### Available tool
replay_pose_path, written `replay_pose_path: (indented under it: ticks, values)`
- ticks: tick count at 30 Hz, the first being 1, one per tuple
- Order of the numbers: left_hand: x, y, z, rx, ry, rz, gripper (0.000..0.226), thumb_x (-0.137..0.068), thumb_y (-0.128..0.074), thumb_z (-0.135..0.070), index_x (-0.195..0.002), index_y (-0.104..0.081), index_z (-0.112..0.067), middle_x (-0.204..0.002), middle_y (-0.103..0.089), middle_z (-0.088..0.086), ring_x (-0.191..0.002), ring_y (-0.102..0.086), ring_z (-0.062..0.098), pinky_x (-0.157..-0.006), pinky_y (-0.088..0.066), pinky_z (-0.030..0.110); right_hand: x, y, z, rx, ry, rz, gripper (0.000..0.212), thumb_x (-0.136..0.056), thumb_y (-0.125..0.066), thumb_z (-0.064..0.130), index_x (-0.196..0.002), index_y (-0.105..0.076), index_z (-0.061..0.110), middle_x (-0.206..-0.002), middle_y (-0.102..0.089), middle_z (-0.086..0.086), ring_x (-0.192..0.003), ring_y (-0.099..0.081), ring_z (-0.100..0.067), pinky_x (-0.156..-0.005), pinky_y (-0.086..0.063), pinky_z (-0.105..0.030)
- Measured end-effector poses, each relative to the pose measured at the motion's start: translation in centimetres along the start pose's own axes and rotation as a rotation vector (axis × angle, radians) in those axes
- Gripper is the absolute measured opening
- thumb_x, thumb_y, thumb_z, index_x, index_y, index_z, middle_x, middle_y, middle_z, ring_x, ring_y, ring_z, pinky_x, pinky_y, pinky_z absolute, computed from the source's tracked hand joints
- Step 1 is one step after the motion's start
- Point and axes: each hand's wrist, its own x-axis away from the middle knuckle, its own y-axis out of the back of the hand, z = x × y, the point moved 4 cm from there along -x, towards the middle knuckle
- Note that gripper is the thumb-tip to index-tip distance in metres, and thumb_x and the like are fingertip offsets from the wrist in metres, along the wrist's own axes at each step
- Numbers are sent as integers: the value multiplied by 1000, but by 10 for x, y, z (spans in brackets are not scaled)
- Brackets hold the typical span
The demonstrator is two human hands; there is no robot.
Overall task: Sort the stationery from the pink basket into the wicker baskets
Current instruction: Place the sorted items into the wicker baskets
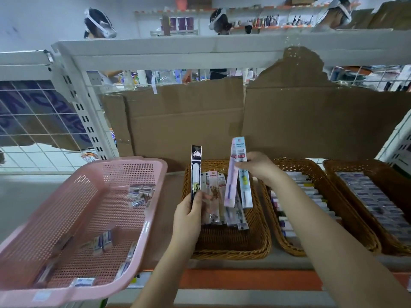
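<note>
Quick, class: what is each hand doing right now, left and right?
Left hand: grips the black pen pack upright.
Right hand: pinches the pink pen pack, over the wicker basket.

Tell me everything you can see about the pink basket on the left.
The pink basket is a rectangular, plastic-looking tray with perforated walls and floor and a thick solid rim. It sits tilted at the left, beside the nearest wicker basket, its near edge past the shelf front. Inside lie a few small boxed items, loose and scattered; their labels are too blurred to read. Neither hand touches it.
</note>
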Motion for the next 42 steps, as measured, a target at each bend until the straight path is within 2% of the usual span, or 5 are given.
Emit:
replay_pose_path:
  ticks: [12, 22, 29, 38, 42]
  values:
    - [1, -2, 0, 42, 14, 38, 31, -99, -44, -29, -81, -68, -19, -60, -63, -14, -54, -55, -5, -49, -39, 8, -35, -56, -20, 527, -186, 166, 33, -94, -58, 16, -120, -53, -3, -121, -58, -16, -104, -63, -28, -88, -54, -35]
    - [1, -2, 3, 26, 35, 37, 32, -99, -44, -32, -79, -67, -21, -56, -52, -8, -50, -45, 4, -48, -37, 15, -35, -54, -29, 535, -195, 102, 19, -99, -46, 11, -111, -55, 0, -114, -60, -14, -67, -65, -22, -42, -44, -21]
    - [2, -3, 1, 22, 30, 45, 31, -99, -44, -29, -82, -67, -18, -55, -58, -12, -48, -50, -3, -46, -38, 10, -33, -54, -21, 834, -73, -19, 17, -93, -48, 4, -107, -58, 5, -113, -59, -13, -100, -56, -24, -77, -45, -28]
    - [6, -5, -6, -3, -4, 136, 32, -100, -42, -31, -82, -66, -21, -58, -58, -6, -55, -53, 7, -52, -43, 18, 39, -51, 9, -229, 128, 312, 25, -90, -57, 41, -101, -67, 21, -93, -71, 3, -88, -68, -11, -78, -55, -21]
    - [8, -10, -10, -55, -41, 202, 33, -99, -41, -33, -87, -64, -12, -61, -61, -4, -58, -57, 8, -56, -45, 19, 54, -59, 15, -240, 236, 344, 19, -91, -61, 28, -101, -69, 15, -91, -68, -4, -79, -63, -17, -77, -52, -22]
